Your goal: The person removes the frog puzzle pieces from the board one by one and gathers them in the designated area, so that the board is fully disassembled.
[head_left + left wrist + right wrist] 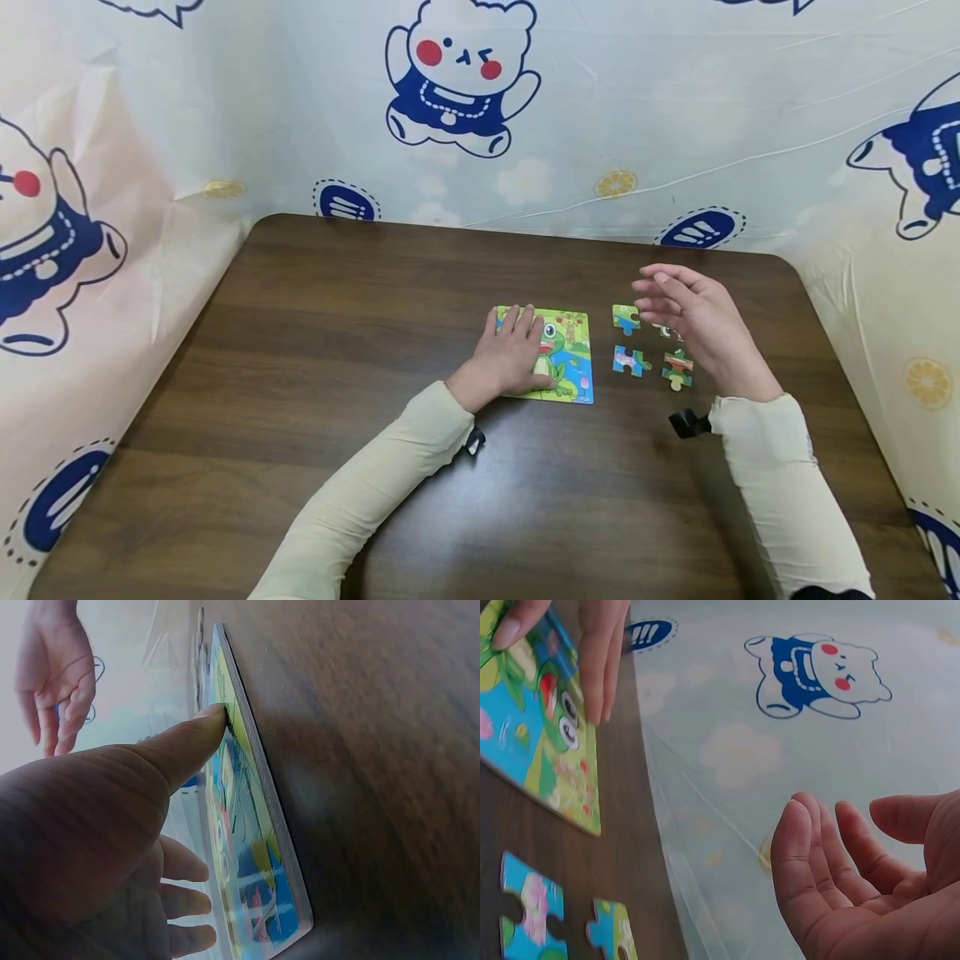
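My left hand (510, 354) rests on a puzzle board (573, 367) with a green frog picture. Its fingers lie spread over the left part of the board, and in the left wrist view the thumb (187, 742) touches the board's surface (244, 817). My right hand (705, 325) is raised above the table with loosely bent fingers and holds nothing. Below and beside it lie several loose jigsaw pieces: a green-blue one (626, 319), a blue-pink one (628, 361), a red-green one (677, 369), and another (667, 332) partly hidden by the right hand.
The board and pieces lie on a dark brown wooden table (337, 333) with rounded back corners. A pale curtain (585, 108) printed with cartoon bears surrounds its back and sides. Black straps (688, 423) sit at both wrists.
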Demonstrator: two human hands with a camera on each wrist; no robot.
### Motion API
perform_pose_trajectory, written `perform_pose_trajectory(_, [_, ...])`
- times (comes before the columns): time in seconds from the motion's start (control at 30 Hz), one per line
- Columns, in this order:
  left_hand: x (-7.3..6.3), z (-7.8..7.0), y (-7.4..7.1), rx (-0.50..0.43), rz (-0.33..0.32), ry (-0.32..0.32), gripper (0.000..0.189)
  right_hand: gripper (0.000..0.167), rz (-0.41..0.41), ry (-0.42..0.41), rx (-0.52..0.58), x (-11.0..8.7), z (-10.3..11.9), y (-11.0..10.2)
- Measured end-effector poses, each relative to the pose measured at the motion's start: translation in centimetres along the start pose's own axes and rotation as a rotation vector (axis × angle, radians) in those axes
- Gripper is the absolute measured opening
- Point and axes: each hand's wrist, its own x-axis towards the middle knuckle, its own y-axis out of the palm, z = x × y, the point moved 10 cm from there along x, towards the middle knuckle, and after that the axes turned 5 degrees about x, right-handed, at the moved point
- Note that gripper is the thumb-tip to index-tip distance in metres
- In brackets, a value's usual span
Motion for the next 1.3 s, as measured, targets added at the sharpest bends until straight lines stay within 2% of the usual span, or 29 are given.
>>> perform_pose_trajectory(0.17, [0.1, -0.1, 0.1, 0.001, 0.004, -0.003, 0.105, 0.031, 0.014, 0.013, -0.017, 0.7, -0.5, 1.6])
perform_pose_trajectory(0.47, [0.2, -0.2, 0.2, -0.028, 0.000, -0.006, 0.105, 0.028, 0.048, 0.074, -0.123, 2.2, -3.8, 4.2])
perform_pose_trajectory(0.7, [0.3, 0.0, 0.4, -0.040, 0.010, -0.014, 0.105, 0.042, 0.056, 0.142, -0.215, 3.0, -6.7, 4.9])
perform_pose_trajectory(0.9, [0.4, 0.0, 0.6, -0.038, 0.025, -0.017, 0.104, 0.042, 0.069, 0.197, -0.271, 3.3, -9.2, 4.9])
perform_pose_trajectory(1.07, [0.3, 0.0, 0.7, -0.041, 0.038, -0.021, 0.104, 0.040, 0.101, 0.225, -0.387, 3.4, -10.3, 4.7])
perform_pose_trajectory(1.3, [0.4, 0.1, 0.9, -0.048, 0.050, -0.024, 0.103, 0.036, 0.120, 0.192, -0.599, 3.3, -9.9, 4.7])
